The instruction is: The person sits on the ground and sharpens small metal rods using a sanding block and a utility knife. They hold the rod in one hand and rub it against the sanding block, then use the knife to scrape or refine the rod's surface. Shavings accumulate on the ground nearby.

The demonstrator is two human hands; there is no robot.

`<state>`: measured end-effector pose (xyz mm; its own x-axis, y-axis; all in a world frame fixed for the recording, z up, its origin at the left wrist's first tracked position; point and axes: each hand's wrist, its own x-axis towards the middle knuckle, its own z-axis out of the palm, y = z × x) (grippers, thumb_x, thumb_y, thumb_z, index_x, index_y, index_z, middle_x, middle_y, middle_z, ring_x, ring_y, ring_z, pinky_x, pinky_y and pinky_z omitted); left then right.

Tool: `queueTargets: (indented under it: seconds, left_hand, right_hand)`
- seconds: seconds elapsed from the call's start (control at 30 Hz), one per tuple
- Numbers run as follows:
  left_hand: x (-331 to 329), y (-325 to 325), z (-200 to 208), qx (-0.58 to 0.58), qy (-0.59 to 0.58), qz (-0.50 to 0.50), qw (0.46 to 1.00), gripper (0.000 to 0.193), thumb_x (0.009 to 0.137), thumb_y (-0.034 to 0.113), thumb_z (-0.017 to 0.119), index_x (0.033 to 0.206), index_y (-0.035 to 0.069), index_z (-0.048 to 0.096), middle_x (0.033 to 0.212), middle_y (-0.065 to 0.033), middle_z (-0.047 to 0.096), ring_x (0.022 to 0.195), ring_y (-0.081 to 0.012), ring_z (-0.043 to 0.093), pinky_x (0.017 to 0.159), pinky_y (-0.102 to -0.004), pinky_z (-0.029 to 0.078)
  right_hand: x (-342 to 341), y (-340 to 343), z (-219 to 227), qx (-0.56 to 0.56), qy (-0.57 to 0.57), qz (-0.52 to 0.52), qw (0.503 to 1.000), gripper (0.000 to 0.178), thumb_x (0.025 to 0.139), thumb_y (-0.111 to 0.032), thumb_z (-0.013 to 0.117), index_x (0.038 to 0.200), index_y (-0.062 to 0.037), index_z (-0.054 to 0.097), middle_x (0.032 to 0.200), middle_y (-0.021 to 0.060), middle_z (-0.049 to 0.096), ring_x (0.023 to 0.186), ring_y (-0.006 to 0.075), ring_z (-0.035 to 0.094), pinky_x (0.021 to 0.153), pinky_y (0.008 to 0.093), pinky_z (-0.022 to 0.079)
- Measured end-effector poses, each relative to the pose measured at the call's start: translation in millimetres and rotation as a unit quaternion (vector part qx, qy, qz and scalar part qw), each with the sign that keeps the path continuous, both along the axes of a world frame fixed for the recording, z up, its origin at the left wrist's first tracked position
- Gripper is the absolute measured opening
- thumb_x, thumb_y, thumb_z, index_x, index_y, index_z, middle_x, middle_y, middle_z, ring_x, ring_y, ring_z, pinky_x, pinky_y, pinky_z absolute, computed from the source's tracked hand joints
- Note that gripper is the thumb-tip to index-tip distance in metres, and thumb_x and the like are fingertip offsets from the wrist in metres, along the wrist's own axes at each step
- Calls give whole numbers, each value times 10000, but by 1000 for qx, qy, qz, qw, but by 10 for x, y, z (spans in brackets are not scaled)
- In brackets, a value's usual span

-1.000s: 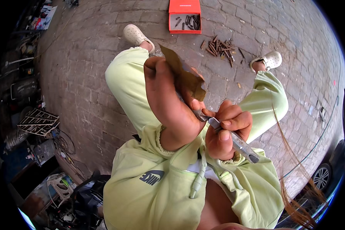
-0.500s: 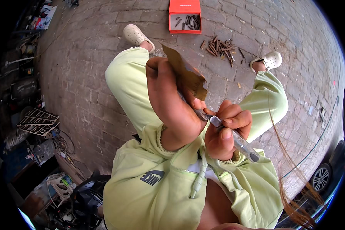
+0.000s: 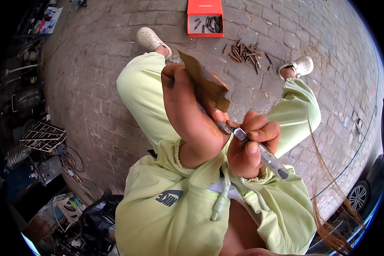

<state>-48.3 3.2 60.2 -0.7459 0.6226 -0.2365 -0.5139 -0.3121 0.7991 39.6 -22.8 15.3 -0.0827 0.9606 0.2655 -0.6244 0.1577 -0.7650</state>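
Observation:
My left hand (image 3: pixel 179 91) is bent inward and closed around a brown torn-edged sheet (image 3: pixel 202 83) that looks like sandpaper. A grey metal piece (image 3: pixel 222 127) shows at its fingertips; the rest of it is hidden by the hand. My right hand (image 3: pixel 258 138) grips a long silvery tool (image 3: pixel 271 163) with a rounded lower end, thumb along its side. The tool's squared upper end (image 3: pixel 240 135) meets the grey metal piece, where the fingers of both hands come close together. Both hands are above my lap, between my knees.
On the paving ahead stands an open red box (image 3: pixel 205 19) with several dark metal bits in it. Right of it lies a pile of rusty rods (image 3: pixel 245 53). Tools and a metal rack (image 3: pixel 42 135) crowd the left side. A dark car (image 3: pixel 367 192) is at the right.
Both hands keep nearly the same place and grip. The brown sheet has shifted very slightly to the left.

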Motion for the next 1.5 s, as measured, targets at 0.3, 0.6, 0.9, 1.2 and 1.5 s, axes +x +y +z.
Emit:
queueTargets:
  seconds: [0.3,0.6,0.9,1.2,1.5]
  left_hand:
    - [9,16,-5,2,12,5,1000,252,925,320,412,856,78,412,523,-28,446,315,-53,317,307,-195,287]
    - [-66,-12,39,36,-159,-290,943,203,964,196,289,871,98,442,525,78,284,440,-27,216,388,-167,201]
    - [-111,18,61,3,-294,-338,894,232,959,221,287,856,127,473,477,70,284,442,-41,229,386,-170,214]
    - [-113,17,24,33,-305,-343,888,257,963,227,277,825,114,462,479,61,295,438,-47,236,385,-179,225]
    - [-99,5,28,22,-283,-330,900,250,964,206,271,828,110,457,483,62,295,443,-40,248,390,-171,227]
  right_hand:
    - [10,-16,14,-5,-7,9,1000,230,798,-179,630,839,-48,447,678,57,408,613,123,327,737,368,573]
    - [175,240,-29,92,32,108,989,179,806,-74,602,931,-9,492,728,93,493,612,142,409,812,430,528]
    - [251,346,-13,172,-59,117,976,164,770,-45,641,905,-16,554,760,94,546,631,176,478,732,388,538]
    - [265,351,-27,164,-63,128,976,176,781,-31,629,924,-16,529,747,94,549,635,186,494,732,391,524]
    - [202,336,-29,136,-16,143,980,166,801,-39,617,933,-15,519,778,103,540,686,201,521,797,413,505]
